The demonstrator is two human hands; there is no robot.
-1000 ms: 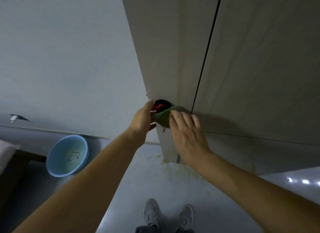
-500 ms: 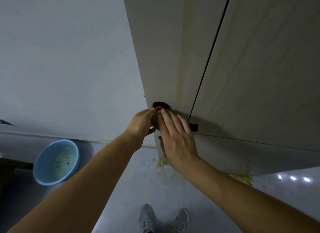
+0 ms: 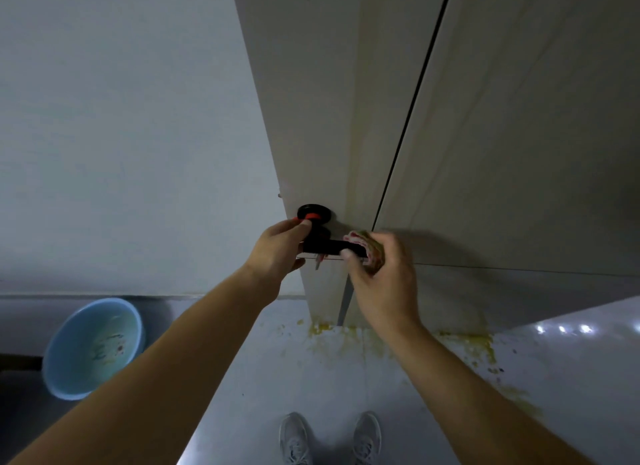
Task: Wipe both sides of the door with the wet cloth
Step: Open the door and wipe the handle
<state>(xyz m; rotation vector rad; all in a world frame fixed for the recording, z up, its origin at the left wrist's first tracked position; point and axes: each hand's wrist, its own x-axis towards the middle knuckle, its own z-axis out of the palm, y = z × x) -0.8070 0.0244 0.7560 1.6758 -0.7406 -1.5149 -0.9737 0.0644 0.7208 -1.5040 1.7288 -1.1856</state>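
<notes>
A: Noted: left hand [image 3: 280,248] pinches the black round red-ringed knob [image 3: 313,212]; right hand [image 3: 386,277] grips the crumpled green wet cloth [image 3: 369,253] at its 3 o'clock, against the beige door [image 3: 311,101].
B: I judge the bunched cloth may slip.

Floor [image 3: 242,378]: grey, glossy. Blue basin [image 3: 91,347] stands on it at far left, residue inside. Yellow spatter [image 3: 349,336] lies at the foot of the door [image 3: 311,118], spreading right. Two grey shoes [image 3: 294,437] stand near centre.

A black handle [image 3: 327,246] juts from the door [image 3: 311,118]; its face above lies open.
</notes>
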